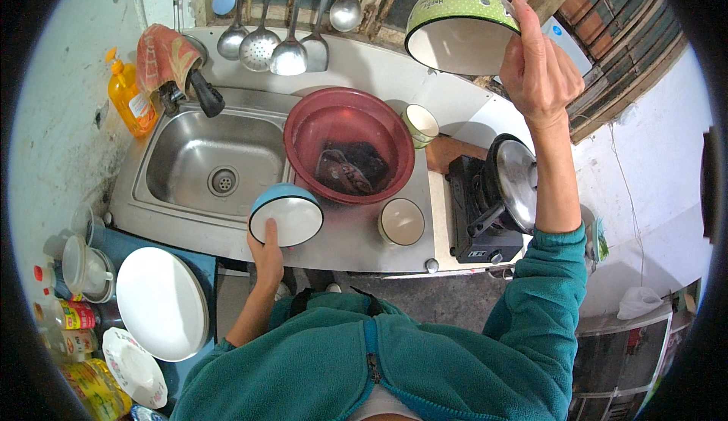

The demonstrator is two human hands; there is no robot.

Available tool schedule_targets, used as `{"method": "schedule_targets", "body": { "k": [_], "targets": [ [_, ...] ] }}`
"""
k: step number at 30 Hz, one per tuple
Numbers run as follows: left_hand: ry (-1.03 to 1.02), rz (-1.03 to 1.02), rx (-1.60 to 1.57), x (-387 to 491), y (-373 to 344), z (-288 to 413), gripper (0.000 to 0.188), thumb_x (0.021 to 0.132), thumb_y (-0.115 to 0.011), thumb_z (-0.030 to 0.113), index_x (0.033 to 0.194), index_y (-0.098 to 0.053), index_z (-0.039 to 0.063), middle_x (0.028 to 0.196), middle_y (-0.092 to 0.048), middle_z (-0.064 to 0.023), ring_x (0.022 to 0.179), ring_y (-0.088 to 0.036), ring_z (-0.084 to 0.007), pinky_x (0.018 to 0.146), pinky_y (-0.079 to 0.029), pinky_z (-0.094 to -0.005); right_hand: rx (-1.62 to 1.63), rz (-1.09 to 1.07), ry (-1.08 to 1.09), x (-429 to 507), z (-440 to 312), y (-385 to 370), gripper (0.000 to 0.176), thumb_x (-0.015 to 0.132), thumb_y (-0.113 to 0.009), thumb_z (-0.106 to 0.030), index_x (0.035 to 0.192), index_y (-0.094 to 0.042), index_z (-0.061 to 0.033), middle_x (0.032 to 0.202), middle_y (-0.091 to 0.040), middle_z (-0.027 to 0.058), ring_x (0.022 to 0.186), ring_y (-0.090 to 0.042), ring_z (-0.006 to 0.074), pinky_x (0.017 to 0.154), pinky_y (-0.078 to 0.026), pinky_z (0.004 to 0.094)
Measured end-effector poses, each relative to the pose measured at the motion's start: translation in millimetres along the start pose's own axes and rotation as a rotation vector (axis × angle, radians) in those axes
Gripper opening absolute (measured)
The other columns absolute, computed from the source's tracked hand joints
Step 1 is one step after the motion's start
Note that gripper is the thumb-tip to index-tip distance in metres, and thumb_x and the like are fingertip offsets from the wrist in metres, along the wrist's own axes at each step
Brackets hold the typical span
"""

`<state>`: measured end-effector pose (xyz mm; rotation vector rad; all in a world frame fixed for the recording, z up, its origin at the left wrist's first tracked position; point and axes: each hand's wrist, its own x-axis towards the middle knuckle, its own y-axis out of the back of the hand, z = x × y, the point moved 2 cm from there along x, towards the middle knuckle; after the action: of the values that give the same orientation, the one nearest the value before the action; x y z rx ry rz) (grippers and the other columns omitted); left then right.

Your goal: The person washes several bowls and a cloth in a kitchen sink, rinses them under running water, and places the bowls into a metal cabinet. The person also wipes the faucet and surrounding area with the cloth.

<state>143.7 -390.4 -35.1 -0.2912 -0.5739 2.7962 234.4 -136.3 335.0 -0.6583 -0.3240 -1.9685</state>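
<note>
My right hand (537, 66) is raised high at the right, gripping a green dotted bowl (463, 29) by its edge. That bowl is tipped so its cream inside faces me, and its side bears writing. Lower down, my left hand (267, 253) holds a blue bowl (290, 216) with a white inside, the thumb over its rim. It is tilted in front of the steel counter, near the sink. A red plastic basin (296, 142) with dark items in its bottom stands beside the sink. Two more bowls, a green one (422, 122) and a cream-lined one (401, 222), sit on the counter.
The steel sink (187, 137) has a cloth-draped faucet (170, 60) and an orange soap bottle (131, 100). Ladles (290, 57) hang behind. At right is a gas stove (472, 216) with a lidded pan (515, 176). White plates (159, 301) and several bottles (91, 387) stand at left.
</note>
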Motion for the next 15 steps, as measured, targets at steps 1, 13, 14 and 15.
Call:
{"method": "schedule_targets", "body": {
  "k": [1,13,14,15],
  "targets": [
    [0.023,0.006,-0.006,0,0,0,0.042,0.09,-0.052,0.024,0.123,-0.038,0.002,0.098,-0.056,-0.0116,0.071,-0.06,-0.0166,0.041,-0.046,-0.0254,0.02,0.003,-0.029,-1,-1,-1,0.046,0.067,-0.059,0.005,0.111,-0.061,-0.0074,0.059,-0.062,0.0024,0.044,-0.055,0.0082,0.042,-0.044,0.0215],
    [-0.02,-0.003,-0.011,1,1,2,0.042,0.091,-0.05,0.021,0.126,-0.037,0.002,0.098,-0.056,-0.0108,0.073,-0.06,-0.0163,0.043,-0.045,-0.0258,0.182,-0.416,-0.567,-43,-23,-47,0.046,0.067,-0.057,-0.005,0.113,-0.052,-0.009,0.062,-0.056,0.0041,0.051,-0.06,0.0174,0.041,-0.046,0.0301],
    [-0.004,0.021,-0.002,1,3,1,0.043,0.091,-0.051,0.021,0.126,-0.036,0.002,0.098,-0.056,-0.011,0.074,-0.06,-0.0163,0.043,-0.046,-0.0259,0.203,-0.446,-0.637,-48,-24,-49,0.046,0.067,-0.058,-0.006,0.113,-0.051,-0.0073,0.061,-0.057,0.0063,0.052,-0.06,0.0215,0.043,-0.047,0.0327],
    [0.025,0.046,-0.004,1,5,-1,0.043,0.091,-0.051,0.021,0.127,-0.036,0.002,0.099,-0.055,-0.0112,0.074,-0.06,-0.0163,0.043,-0.046,-0.026,0.173,-0.467,-0.543,-51,-28,-52,0.043,0.069,-0.057,-0.006,0.111,-0.052,-0.0066,0.06,-0.057,0.0089,0.052,-0.06,0.0238,0.044,-0.047,0.0341]
  ]
}}
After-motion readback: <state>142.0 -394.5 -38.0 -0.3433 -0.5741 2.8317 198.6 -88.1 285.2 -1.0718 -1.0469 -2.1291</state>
